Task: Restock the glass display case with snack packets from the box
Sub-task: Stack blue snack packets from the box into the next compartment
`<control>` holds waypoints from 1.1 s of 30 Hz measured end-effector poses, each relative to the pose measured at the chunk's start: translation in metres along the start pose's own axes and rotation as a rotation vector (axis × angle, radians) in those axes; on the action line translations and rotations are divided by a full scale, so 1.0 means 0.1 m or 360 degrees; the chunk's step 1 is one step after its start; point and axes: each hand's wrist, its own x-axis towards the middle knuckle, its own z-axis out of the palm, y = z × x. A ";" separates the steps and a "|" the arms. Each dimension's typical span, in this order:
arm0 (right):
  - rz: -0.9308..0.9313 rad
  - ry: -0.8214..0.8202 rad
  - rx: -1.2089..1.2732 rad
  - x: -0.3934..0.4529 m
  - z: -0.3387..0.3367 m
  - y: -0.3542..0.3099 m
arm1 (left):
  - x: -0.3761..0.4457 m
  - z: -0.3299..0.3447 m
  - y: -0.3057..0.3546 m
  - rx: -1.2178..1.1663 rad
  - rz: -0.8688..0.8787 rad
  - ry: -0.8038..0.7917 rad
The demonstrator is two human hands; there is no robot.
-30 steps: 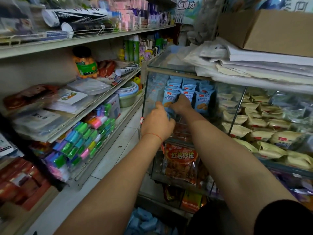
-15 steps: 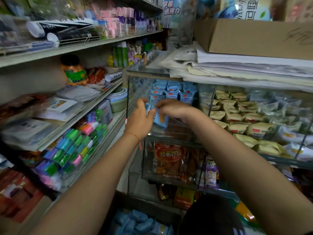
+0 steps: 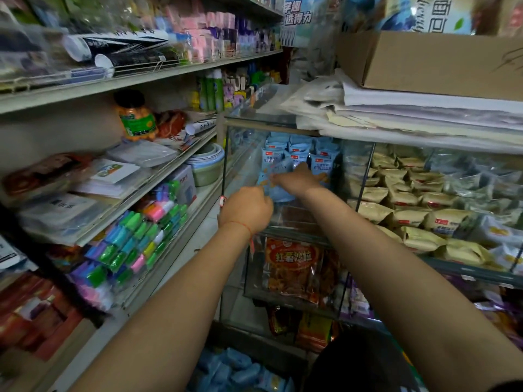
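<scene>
My left hand (image 3: 245, 209) and my right hand (image 3: 295, 181) both reach into the upper left compartment of the glass display case (image 3: 271, 124). Between them they hold a light blue snack packet (image 3: 278, 188), just in front of a stack of the same blue packets (image 3: 300, 154) standing at the back of that compartment. My left hand pinches the packet's left edge and my right hand lies over its top. Low in the frame, several more blue packets (image 3: 235, 369) lie in the box below my arms; the box's edges are hard to make out.
Tan snack packets (image 3: 410, 199) fill the case's right compartments. Orange bags (image 3: 294, 267) sit on the lower glass shelf. Stacked papers (image 3: 410, 108) and a cardboard box (image 3: 430, 60) rest on the case top. Store shelves (image 3: 113, 80) crowded with goods run along the left.
Both hands have lifted the blue packet up and farther back into the compartment, toward the stack of blue packets. The camera view has shifted slightly downward and left.
</scene>
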 end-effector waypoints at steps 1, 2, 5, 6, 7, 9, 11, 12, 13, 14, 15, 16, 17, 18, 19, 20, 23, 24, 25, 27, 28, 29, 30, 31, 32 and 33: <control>-0.0002 -0.0040 0.0228 0.03 0.05 -0.03 | -0.01 0.00 0.01 0.0008 0.0008 0.0007; 0.0001 -0.0093 0.0354 0.03 0.11 -0.07 | -0.01 0.00 0.01 0.0013 0.0019 0.0031; 0.0069 -0.0221 0.0116 0.16 0.28 -0.09 | -0.03 0.02 0.01 0.0015 0.0046 0.0096; 0.0090 -0.0249 -0.0008 0.16 0.29 -0.11 | -0.03 0.02 0.01 0.0011 0.0045 0.0104; 0.0083 -0.0266 -0.0154 0.19 0.28 -0.15 | -0.02 0.02 0.01 0.0013 0.0041 0.0110; 0.0010 -0.0263 -0.0451 0.18 0.22 -0.26 | -0.01 0.01 0.01 0.0020 0.0053 0.0128; 0.0021 -0.0325 -0.0461 0.19 0.16 -0.33 | -0.01 0.01 0.01 0.0019 0.0061 0.0143; 0.0037 -0.0402 -0.0451 0.21 0.14 -0.35 | -0.01 0.00 0.01 0.0011 0.0054 0.0139; 0.0051 -0.0496 -0.0429 0.20 0.13 -0.35 | -0.01 0.00 0.01 0.0000 0.0047 0.0130; 0.0102 -0.0566 -0.0354 0.24 0.14 -0.33 | -0.01 0.00 0.01 -0.0010 0.0045 0.0122; 0.0182 -0.0606 -0.0254 0.30 0.15 -0.30 | -0.01 0.00 0.00 -0.0015 0.0048 0.0115; 0.0245 -0.0621 -0.0152 0.33 0.15 -0.27 | -0.01 0.00 0.00 -0.0016 0.0056 0.0112; 0.0283 -0.0625 -0.0061 0.37 0.17 -0.23 | -0.01 0.00 0.01 -0.0014 0.0062 0.0113; 0.0285 -0.0636 0.0002 0.39 0.18 -0.21 | 0.00 -0.01 0.01 -0.0013 0.0065 0.0115; 0.0289 -0.0629 0.0049 0.38 0.18 -0.20 | -0.01 -0.02 0.01 -0.0011 0.0062 0.0118; 0.0297 -0.0623 0.0084 0.35 0.19 -0.21 | -0.01 -0.03 0.02 -0.0009 0.0057 0.0125; 0.0316 -0.0660 0.0119 0.32 0.20 -0.18 | -0.02 -0.04 0.02 -0.0011 0.0037 0.0137; 0.0308 -0.0644 0.0110 0.34 0.20 -0.17 | -0.02 -0.04 0.02 -0.0014 0.0033 0.0137; 0.0299 -0.0645 0.0083 0.34 0.21 -0.16 | -0.02 -0.04 0.02 -0.0017 0.0029 0.0133; 0.0262 -0.0656 0.0016 0.45 0.24 -0.10 | -0.03 -0.04 0.03 -0.0027 0.0025 0.0136; 0.0251 -0.0662 -0.0021 0.43 0.23 -0.10 | -0.04 -0.05 0.03 -0.0034 0.0026 0.0144; 0.0221 -0.0631 -0.0060 0.44 0.24 -0.09 | -0.04 -0.05 0.03 -0.0040 0.0026 0.0150; 0.0174 -0.0607 -0.0119 0.38 0.23 -0.09 | -0.05 -0.06 0.03 -0.0042 0.0022 0.0153; 0.0141 -0.0578 -0.0182 0.37 0.23 -0.08 | -0.05 -0.06 0.03 -0.0041 0.0014 0.0151; 0.0095 -0.0560 -0.0243 0.39 0.23 -0.06 | -0.05 -0.05 0.03 -0.0039 0.0007 0.0148; 0.0064 -0.0567 -0.0324 0.37 0.23 -0.05 | -0.05 -0.05 0.02 -0.0033 0.0005 0.0143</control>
